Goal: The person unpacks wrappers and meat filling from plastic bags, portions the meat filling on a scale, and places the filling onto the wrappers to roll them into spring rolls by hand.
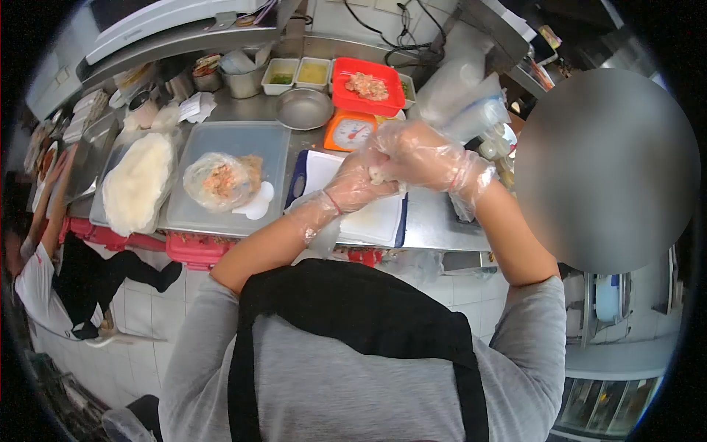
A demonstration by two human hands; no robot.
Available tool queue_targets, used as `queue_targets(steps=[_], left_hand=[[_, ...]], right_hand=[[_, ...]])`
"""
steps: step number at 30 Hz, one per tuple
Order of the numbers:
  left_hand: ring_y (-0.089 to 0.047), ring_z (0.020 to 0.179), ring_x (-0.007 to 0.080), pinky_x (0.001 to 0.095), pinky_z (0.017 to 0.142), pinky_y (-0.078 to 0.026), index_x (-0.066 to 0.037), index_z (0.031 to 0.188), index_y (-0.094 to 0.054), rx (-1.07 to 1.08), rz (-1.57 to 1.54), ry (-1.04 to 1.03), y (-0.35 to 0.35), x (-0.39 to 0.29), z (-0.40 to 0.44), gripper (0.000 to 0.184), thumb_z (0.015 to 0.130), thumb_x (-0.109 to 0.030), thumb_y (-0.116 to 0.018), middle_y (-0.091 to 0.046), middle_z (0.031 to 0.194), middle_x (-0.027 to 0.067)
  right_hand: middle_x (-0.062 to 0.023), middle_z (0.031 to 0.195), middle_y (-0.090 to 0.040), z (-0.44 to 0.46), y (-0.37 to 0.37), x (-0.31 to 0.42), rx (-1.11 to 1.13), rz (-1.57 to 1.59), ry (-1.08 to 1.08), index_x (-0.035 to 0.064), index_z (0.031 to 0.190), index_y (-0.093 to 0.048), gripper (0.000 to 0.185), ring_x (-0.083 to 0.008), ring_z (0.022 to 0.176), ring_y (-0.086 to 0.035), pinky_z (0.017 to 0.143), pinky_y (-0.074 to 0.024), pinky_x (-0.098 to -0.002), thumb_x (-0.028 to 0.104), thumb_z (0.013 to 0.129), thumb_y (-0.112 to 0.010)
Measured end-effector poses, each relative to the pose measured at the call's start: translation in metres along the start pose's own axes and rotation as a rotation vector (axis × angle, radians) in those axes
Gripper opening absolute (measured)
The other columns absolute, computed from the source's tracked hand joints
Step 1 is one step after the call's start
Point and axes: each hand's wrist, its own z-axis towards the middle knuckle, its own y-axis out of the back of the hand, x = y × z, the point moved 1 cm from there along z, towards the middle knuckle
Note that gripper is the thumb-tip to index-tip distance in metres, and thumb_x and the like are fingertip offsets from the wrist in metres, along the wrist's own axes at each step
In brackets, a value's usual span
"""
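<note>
My left hand (pixel 356 183) and my right hand (pixel 426 153), both in clear plastic gloves, meet above a white cutting board (pixel 368 222) with dark blue edges. Their fingers are closed together around a small pale piece (pixel 378 175), possibly dough, mostly hidden by the gloves. Just behind the hands, an orange dial scale (pixel 352 131) stands below a red tray (pixel 352 68) that holds a mound of pinkish minced filling (pixel 367 86).
Left of the board, a plastic lid (pixel 276 140) carries a bag of orange-pink filling (pixel 219 182) and a white spoon (pixel 258 202). Farther left lies a large pale dough-like slab (pixel 137 183). A metal bowl (pixel 305 109) stands behind. Another person (pixel 55 291) is at far left.
</note>
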Motion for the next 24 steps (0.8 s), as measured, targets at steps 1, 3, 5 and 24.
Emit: queue_targets(steps=[1,3,5,24], left_hand=[[-0.053,0.111,0.0163,0.0325,0.099,-0.041,-0.001,0.127,-0.046,-0.045,0.058,-0.055,-0.001,-0.002,-0.002,0.064,0.072,-0.012,-0.078,-0.056,0.121,0.0072],[-0.055,0.107,0.0168,0.0325,0.095,-0.043,-0.001,0.122,-0.050,-0.065,0.082,-0.093,-0.005,-0.009,-0.001,0.058,0.073,-0.014,-0.078,-0.058,0.117,0.0078],[-0.060,0.098,0.0173,0.0326,0.088,-0.047,-0.002,0.112,-0.059,-0.024,0.021,-0.049,-0.006,-0.019,-0.001,0.044,0.074,-0.016,-0.078,-0.065,0.106,0.0090],[-0.049,0.117,0.0173,0.0336,0.102,-0.039,-0.004,0.131,-0.039,0.177,-0.017,0.084,-0.013,-0.010,0.001,0.070,0.073,-0.007,-0.078,-0.051,0.126,0.0076]], right_hand=[[-0.0149,0.086,-0.063,0.001,-0.001,-0.003,-0.012,0.022,0.026,0.0037,0.089,-0.065,0.016,-0.0318,0.081,-0.062,0.074,-0.0499,-0.0381,0.010,0.074,-0.066],[-0.0145,0.085,-0.063,0.000,-0.004,-0.010,-0.044,0.052,0.056,0.0036,0.088,-0.064,0.016,-0.0321,0.080,-0.061,0.074,-0.0495,-0.0385,0.010,0.074,-0.066],[-0.0127,0.086,-0.064,-0.003,-0.003,-0.009,-0.052,0.023,0.026,0.0047,0.089,-0.065,0.017,-0.0308,0.079,-0.062,0.073,-0.0493,-0.0384,0.011,0.074,-0.066],[-0.0132,0.083,-0.061,-0.033,-0.025,-0.013,-0.140,0.177,-0.013,0.0052,0.084,-0.064,0.015,-0.0298,0.083,-0.059,0.074,-0.0477,-0.0375,0.013,0.073,-0.068]])
